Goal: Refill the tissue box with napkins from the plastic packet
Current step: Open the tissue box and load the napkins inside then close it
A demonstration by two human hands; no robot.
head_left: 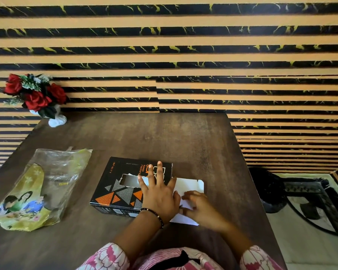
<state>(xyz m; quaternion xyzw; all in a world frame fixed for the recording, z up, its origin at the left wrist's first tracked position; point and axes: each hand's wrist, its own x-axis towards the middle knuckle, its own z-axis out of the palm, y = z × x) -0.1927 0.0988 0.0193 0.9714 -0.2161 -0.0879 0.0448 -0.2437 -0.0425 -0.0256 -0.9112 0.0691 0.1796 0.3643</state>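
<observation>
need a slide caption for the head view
Left hand presses tissue box flat; right hand works its open white end flap; plastic packet lies left.

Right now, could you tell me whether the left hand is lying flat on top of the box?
Yes, the left hand lies with fingers spread and straight on the top of the box.

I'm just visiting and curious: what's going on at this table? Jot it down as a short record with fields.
setting: dark wooden table against a striped wall
tissue box: black with orange and grey triangles, lying flat, slot on top, white end flap open to the right
left hand: fingers spread, pressing flat on the box top
right hand: fingers curled at the open end, on white paper; exact grip unclear
plastic packet: left of the box, crumpled, looks mostly empty
also there: red roses in a white vase, far left corner
</observation>
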